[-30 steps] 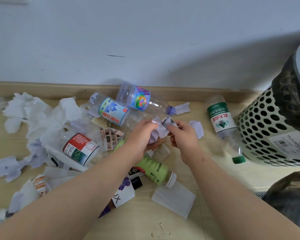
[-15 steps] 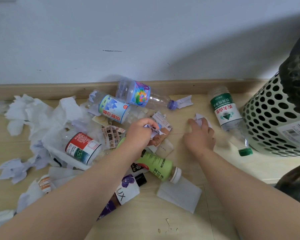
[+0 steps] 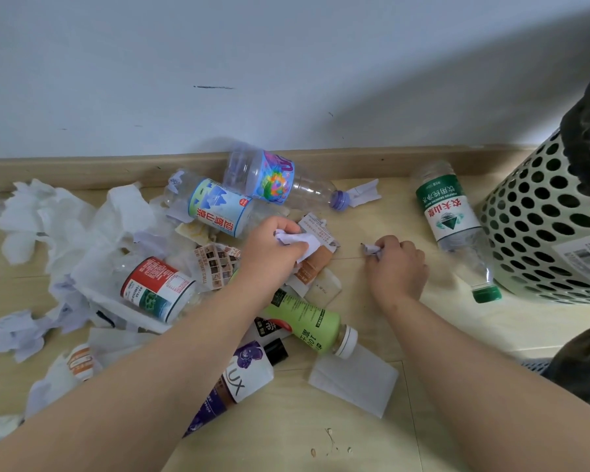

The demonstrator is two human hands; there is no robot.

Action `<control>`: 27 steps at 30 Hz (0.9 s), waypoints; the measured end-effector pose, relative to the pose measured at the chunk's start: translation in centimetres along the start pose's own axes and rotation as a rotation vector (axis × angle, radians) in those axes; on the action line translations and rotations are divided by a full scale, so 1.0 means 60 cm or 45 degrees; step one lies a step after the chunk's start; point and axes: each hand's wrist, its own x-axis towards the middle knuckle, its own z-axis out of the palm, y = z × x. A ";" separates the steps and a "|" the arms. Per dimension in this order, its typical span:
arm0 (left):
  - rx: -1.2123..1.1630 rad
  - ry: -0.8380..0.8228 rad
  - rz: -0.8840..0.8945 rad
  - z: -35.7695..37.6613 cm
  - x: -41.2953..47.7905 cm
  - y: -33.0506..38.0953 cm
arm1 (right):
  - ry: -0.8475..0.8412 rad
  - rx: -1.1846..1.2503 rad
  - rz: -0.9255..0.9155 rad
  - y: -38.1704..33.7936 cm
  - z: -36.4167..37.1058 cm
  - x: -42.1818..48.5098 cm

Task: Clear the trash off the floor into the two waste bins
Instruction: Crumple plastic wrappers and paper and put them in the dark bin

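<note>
Trash lies spread over the wooden floor by the wall. My left hand (image 3: pixel 269 252) grips a crumpled white paper wad (image 3: pixel 298 240) above a pile of wrappers. To its right, my right hand (image 3: pixel 397 267) is curled around a small paper scrap (image 3: pixel 371 248) on the floor. A perforated pale green waste bin (image 3: pixel 539 226) with a dark liner stands at the right. Part of a second dark-lined bin (image 3: pixel 583 362) shows at the lower right edge. A green-label water bottle (image 3: pixel 445 206) lies beside the green bin.
Several plastic bottles lie around: a colourful-label one (image 3: pixel 273 177), a blue-label one (image 3: pixel 218 207), a red-label one (image 3: pixel 157 289), a light green one (image 3: pixel 307 323) and a LUX bottle (image 3: pixel 239 379). White tissues (image 3: pixel 58 219) cover the left floor. A flat tissue (image 3: pixel 353 378) lies near me.
My hands parted from one shared paper wad. The left kept the wad. The right reached out to a scrap on the floor, closed around it and drew it back a little.
</note>
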 end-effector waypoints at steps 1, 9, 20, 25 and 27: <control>0.040 0.029 0.045 -0.001 0.002 -0.001 | 0.013 -0.018 -0.001 0.000 0.000 -0.001; 0.065 0.115 0.158 -0.012 0.014 -0.014 | 0.023 -0.032 -0.416 -0.058 -0.034 0.072; 0.157 0.071 0.238 -0.016 0.028 -0.031 | -0.200 -0.284 -0.527 -0.065 -0.019 0.105; 0.116 0.014 0.159 -0.023 0.027 -0.030 | -0.060 -0.115 -0.377 -0.057 0.002 0.065; 0.112 -0.003 0.133 -0.021 0.018 -0.030 | -0.098 0.029 -0.304 -0.050 0.004 0.042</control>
